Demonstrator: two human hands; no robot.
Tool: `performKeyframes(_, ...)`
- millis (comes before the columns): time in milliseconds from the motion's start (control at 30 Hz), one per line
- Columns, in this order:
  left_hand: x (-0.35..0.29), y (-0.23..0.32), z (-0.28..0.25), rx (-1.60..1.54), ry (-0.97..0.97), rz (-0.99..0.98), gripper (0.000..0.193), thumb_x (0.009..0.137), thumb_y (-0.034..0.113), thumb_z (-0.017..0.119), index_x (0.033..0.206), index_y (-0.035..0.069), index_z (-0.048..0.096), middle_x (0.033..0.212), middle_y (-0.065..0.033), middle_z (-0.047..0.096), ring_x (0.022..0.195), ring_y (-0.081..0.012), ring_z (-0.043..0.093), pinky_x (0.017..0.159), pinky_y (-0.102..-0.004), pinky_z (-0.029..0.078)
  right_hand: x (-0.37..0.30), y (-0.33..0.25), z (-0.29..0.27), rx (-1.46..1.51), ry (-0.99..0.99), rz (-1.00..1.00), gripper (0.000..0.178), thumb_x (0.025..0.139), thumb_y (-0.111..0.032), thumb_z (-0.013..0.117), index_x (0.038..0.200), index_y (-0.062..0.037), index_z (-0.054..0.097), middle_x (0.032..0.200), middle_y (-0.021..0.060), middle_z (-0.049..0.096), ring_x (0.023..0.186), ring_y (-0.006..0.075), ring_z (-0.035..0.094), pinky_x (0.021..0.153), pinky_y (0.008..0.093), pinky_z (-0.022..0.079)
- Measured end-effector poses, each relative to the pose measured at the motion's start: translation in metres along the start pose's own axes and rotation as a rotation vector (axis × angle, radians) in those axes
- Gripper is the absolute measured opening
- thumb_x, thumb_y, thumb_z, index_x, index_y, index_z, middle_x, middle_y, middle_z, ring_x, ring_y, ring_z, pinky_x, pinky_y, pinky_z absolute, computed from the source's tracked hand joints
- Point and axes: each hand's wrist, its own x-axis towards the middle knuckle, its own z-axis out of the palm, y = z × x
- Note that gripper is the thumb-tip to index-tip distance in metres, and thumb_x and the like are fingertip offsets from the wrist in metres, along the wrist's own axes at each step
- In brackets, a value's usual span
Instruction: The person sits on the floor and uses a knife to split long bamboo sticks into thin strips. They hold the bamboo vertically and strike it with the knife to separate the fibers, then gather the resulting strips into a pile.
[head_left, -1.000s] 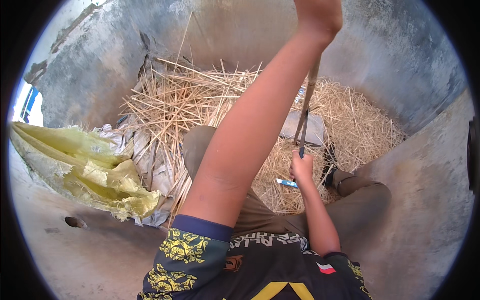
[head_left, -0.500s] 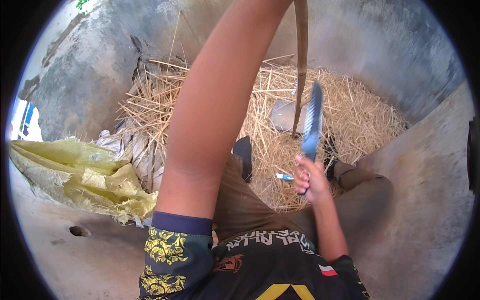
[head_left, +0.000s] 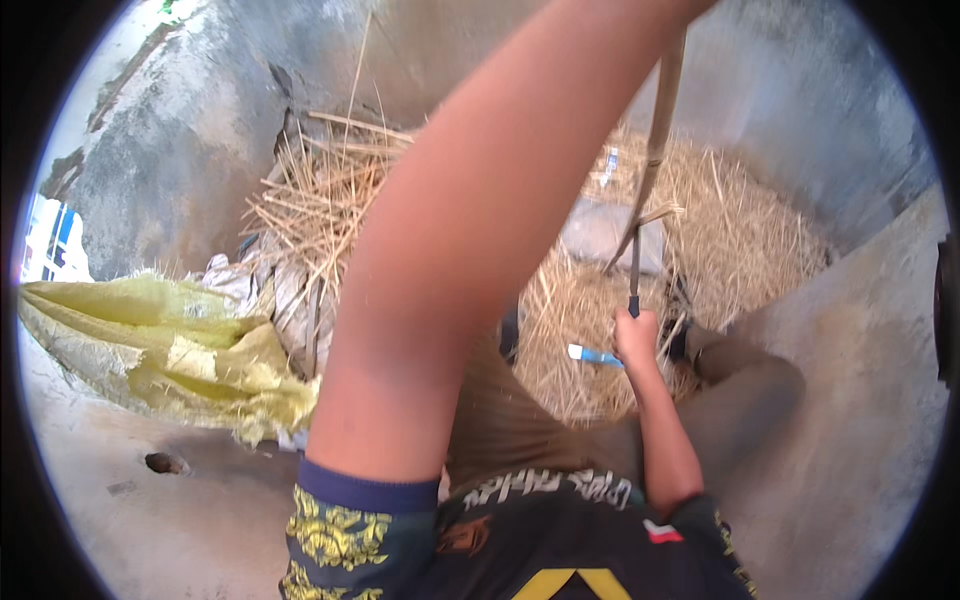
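My left arm reaches up across the view, and its hand lies beyond the top edge. From there hangs a long, narrow brown strip of wood or bamboo [head_left: 662,110], slanting down toward my lap. My right hand [head_left: 636,336] is closed round the dark handle of a knife [head_left: 635,275]. Its blade now shows edge-on as a thin line, pointing up and meeting the strip's lower part. A thin sliver [head_left: 660,213] sticks out sideways from the strip there. Beside my right hand lies a small blue and white object [head_left: 595,355]; its kind is unclear.
Pale straw-like shavings [head_left: 740,210] cover the floor between my bent legs and the curved concrete wall [head_left: 800,90]. A flat grey slab [head_left: 585,232] lies among them. At left are a torn yellow-green sack [head_left: 130,350], a pile of sticks [head_left: 325,195] and a small hole [head_left: 166,463].
The strip and my left arm have shifted right. My right hand has turned the knife from broadside to edge-on and brought it against the strip, where a sliver now stands out.
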Motion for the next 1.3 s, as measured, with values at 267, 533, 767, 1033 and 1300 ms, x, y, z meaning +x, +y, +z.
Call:
performKeyframes(267, 0.023, -0.017, -0.025, 0.142, 0.012, -0.062, 0.080, 0.101, 0.055, 0.025, 0.096, -0.016, 0.062, 0.095, -0.0276, 0.067, 0.089, -0.0382, 0.064, 0.086, -0.0460, 0.048, -0.018, -0.065, -0.004, 0.468, -0.411, 0.404, 0.021, 0.084, -0.012, 0.061, 0.074, -0.0097, 0.043, 0.051, -0.0024, 0.035, 0.037, 0.0093, 0.034, 0.034, 0.0292, 0.026)
performKeyframes(533, 0.045, -0.027, -0.022, -0.074, -0.048, -0.347, 0.068, 0.099, 0.061, 0.028, 0.076, 0.003, 0.054, 0.060, -0.0066, 0.050, 0.050, -0.0225, 0.051, 0.047, -0.0391, 0.040, -0.023, -0.067, -0.011, 0.859, -0.931, 0.595, 0.038, 0.088, -0.017, 0.053, 0.056, -0.0195, 0.033, 0.045, -0.0059, 0.031, 0.035, 0.0087, 0.031, 0.035, 0.0267, 0.025)
performKeyframes(767, 0.049, -0.018, -0.027, -0.190, -0.191, -0.416, 0.055, 0.099, 0.058, 0.030, 0.071, 0.012, 0.043, 0.052, 0.0033, 0.033, 0.040, -0.0133, 0.035, 0.041, -0.0325, 0.028, -0.060, -0.078, -0.010, 1.759, -1.616, 0.283, 0.048, 0.096, -0.024, 0.049, 0.052, -0.0206, 0.032, 0.044, -0.0051, 0.032, 0.032, 0.0065, 0.031, 0.029, 0.0256, 0.022)
performKeyframes(1033, 0.057, -0.058, -0.010, 0.150, 0.032, 0.054, 0.069, 0.102, 0.052, 0.030, 0.061, 0.000, 0.048, 0.057, -0.0121, 0.051, 0.055, -0.0253, 0.053, 0.061, -0.0458, 0.045, -0.076, -0.216, -0.125, 0.551, -0.001, -0.303, 0.036, 0.092, -0.026, 0.065, 0.064, -0.0173, 0.045, 0.052, -0.0065, 0.039, 0.040, 0.0047, 0.036, 0.034, 0.0233, 0.027)
performKeyframes(1300, 0.054, -0.062, 0.025, 0.295, 0.124, -0.006, 0.093, 0.103, 0.062, 0.018, 0.078, -0.014, 0.066, 0.081, -0.0362, 0.065, 0.092, -0.0485, 0.065, 0.089, -0.0491, 0.047, -0.031, -0.092, -0.057, 0.555, 0.148, -0.483, 0.036, 0.095, -0.037, 0.059, 0.114, -0.0109, 0.041, 0.109, 0.0111, 0.040, 0.098, 0.0192, 0.035, 0.082, 0.0339, 0.030)
